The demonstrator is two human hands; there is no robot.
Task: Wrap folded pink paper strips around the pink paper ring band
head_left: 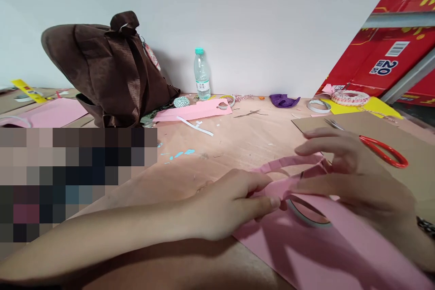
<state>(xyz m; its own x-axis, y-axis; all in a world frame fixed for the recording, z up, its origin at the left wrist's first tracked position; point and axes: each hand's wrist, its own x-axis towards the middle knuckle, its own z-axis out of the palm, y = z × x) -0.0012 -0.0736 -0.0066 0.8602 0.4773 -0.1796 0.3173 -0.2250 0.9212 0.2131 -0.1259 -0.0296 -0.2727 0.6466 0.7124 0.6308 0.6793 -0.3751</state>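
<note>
My left hand (238, 201) pinches the edge of a pink paper piece (278, 188) between thumb and fingers. Close on its right, my right hand (353, 176) has its fingers curved over the same piece and touches it. A folded pink strip (285, 162) arches behind the fingertips. Under the hands lies a pink sheet (292, 244), with a roll of tape (307, 217) on it, partly covered by the paper. The undersides of the fingers are hidden.
Red-handled scissors (384, 152) lie on brown cardboard (414, 145) beyond my right hand. A brown backpack (98, 72) stands at the back left, near a water bottle (202, 77). Purple cloth (284, 100) and another tape roll (318, 106) lie along the wall.
</note>
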